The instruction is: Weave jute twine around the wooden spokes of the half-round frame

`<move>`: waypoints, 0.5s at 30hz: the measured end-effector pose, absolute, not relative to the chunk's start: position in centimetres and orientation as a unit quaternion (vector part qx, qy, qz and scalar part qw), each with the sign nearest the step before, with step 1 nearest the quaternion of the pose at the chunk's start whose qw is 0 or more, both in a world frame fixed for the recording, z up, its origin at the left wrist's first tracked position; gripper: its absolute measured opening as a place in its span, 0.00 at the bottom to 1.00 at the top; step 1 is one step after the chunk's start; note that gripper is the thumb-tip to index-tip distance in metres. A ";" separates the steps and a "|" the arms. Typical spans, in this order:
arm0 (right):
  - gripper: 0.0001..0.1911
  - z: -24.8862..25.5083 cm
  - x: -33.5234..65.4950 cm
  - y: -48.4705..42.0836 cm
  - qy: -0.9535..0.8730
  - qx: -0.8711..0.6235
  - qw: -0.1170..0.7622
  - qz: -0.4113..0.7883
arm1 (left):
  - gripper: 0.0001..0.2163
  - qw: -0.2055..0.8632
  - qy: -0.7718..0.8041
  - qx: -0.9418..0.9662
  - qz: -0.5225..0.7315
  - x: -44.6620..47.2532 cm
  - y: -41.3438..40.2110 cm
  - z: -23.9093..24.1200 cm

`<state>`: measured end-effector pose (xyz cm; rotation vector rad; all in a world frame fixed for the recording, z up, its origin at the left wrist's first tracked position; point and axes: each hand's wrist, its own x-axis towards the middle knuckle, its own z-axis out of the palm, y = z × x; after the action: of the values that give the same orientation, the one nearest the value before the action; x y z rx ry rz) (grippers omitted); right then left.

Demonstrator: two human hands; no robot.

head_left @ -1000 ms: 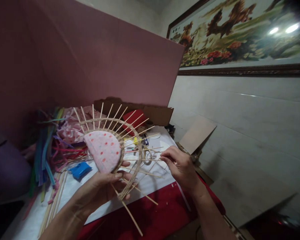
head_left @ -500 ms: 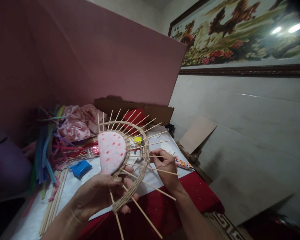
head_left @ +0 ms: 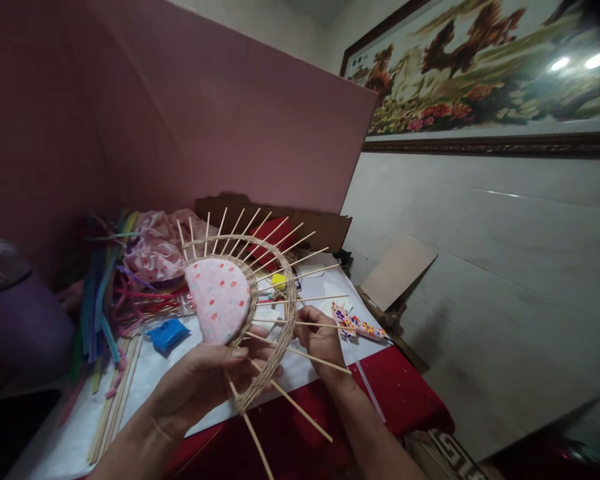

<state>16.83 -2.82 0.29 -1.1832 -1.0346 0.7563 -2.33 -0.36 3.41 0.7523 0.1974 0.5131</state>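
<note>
My left hand (head_left: 200, 373) grips a half-round woven piece by its lower edge, thumb on the front and fingers behind. Its centre is a pink fabric half-disc (head_left: 220, 300) with red spots, bordered by braided twine. Thin wooden sticks (head_left: 300, 408) fan outward from it, crossed by an outer twine band (head_left: 291, 293). At the band's right side, my right hand (head_left: 321, 337) is closed in a pinch among the sticks. A short strand of twine (head_left: 301, 303) seems to run from the band into its fingertips, which are partly hidden.
Pink fabric (head_left: 155, 247), coloured strips (head_left: 96, 300) and a blue packet (head_left: 167, 335) lie at left, near loose sticks (head_left: 115, 400). A purple bottle (head_left: 15, 313) stands far left. Flower-patterned items (head_left: 367, 328) lie at right on the red-and-white covered table (head_left: 400, 387).
The woven piece has tilted, its upper end swinging left and its lower tip rising slightly. My right hand has shifted slightly left and down, and more of the flower-patterned items shows beside it.
</note>
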 end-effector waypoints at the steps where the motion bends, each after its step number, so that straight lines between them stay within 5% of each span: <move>1: 0.11 0.3 16.7 -2.9 -0.453 -0.514 0.645 0.338 | 0.13 0.886 0.099 0.370 0.261 -2.3 -0.4 3.5; 9: 0.13 1.0 16.2 -3.3 -0.471 -0.490 0.646 0.348 | 0.15 0.867 0.094 0.370 0.320 -2.3 -0.2 3.2; 15: 0.12 1.4 17.2 -3.3 -0.509 -0.506 0.620 0.317 | 0.15 0.904 0.054 0.346 0.246 -2.7 -0.3 3.2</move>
<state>17.15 -3.34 1.44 -1.1629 -1.1699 0.7286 -2.68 -0.26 3.21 0.7158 0.1112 0.5076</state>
